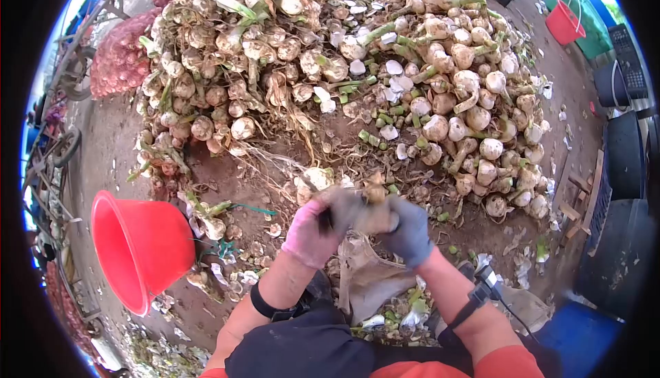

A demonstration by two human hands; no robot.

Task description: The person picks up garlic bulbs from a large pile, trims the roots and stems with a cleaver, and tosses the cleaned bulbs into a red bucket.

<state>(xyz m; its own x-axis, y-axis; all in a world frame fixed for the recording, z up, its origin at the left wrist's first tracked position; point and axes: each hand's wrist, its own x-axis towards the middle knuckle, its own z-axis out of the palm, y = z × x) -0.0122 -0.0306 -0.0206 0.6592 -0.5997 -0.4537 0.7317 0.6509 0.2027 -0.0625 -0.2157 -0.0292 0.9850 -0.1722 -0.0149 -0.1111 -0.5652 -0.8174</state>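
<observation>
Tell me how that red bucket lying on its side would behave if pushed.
The red bucket lies on its side, so it would probably roll in a curve, given its tapered wall. It looks like thin plastic with nothing visible inside, so likely light. Husks around it might snag it.

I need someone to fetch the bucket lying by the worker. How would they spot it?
Start from the big garlic pile on the dirt. Below its left edge, beside the person's left hand, lies the red bucket. It is tipped on its side; the other red bucket stands upright far off.
</observation>
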